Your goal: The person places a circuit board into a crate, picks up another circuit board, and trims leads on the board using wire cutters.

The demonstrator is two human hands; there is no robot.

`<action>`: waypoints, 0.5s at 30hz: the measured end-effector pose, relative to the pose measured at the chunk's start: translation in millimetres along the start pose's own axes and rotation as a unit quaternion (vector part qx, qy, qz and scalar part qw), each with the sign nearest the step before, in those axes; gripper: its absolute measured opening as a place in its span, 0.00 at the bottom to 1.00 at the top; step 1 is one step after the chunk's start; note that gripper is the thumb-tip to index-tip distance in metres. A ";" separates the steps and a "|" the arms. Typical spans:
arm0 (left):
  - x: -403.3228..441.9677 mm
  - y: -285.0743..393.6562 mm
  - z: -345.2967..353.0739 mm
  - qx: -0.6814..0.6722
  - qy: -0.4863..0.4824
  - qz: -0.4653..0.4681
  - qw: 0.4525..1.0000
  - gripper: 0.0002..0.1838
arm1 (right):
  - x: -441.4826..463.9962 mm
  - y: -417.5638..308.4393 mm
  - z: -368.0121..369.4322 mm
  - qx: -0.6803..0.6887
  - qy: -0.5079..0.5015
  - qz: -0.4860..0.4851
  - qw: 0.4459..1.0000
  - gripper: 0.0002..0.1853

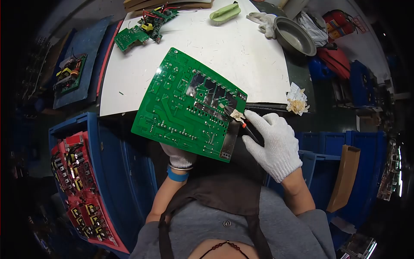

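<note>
A large green circuit board (172, 103) is held tilted over the near edge of the white table, its soldered side facing me. My left hand (179, 156), in a white glove with a blue wrist strap (177, 175), is closed on the board from beneath; its fingers are hidden behind it. My gloved right hand (276, 144) grips a pair of cutters (236, 115) with dark jaws, tape around the joint and orange-and-black handles. The cutters' tips are at the solder joints near the board's right side. Whether they touch a lead is too small to tell.
Wired circuit boards (146, 28), a light green brush-like object (225, 14), spare gloves (262, 23) and a metal bowl (295, 36) lie on or beside the white table (129, 82). A blue crate (108, 146) with boards stands left; a cardboard piece (343, 178) leans right.
</note>
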State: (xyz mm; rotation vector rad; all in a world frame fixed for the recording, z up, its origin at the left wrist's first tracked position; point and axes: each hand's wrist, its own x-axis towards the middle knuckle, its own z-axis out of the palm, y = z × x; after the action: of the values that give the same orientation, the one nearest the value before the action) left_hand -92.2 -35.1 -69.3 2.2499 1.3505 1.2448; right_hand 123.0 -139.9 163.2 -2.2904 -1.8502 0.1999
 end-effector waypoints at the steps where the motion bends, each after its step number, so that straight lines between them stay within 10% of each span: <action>1: 2.4 4.0 -2.5 -0.128 -0.010 -0.057 0.990 0.26 | 0.0 1.6 1.7 0.001 0.000 0.000 1.000 0.28; 5: 9.4 14.7 -2.3 -0.124 -0.009 -0.096 0.988 0.25 | -0.8 7.6 11.8 0.041 0.008 0.000 0.999 0.27; 7: 6.3 12.6 7.1 -0.328 0.038 -0.226 0.917 0.24 | 0.0 7.7 15.4 0.065 0.011 0.003 0.998 0.27; 15: 1.1 -1.2 9.8 -0.063 0.002 -0.073 0.995 0.24 | -1.5 8.2 30.1 0.234 0.002 0.057 0.970 0.26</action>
State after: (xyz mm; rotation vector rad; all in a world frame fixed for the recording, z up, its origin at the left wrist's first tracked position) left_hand -85.2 -31.4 -75.4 2.0267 1.3711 1.2477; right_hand 123.9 -141.1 132.0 -2.0551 -1.4709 0.5808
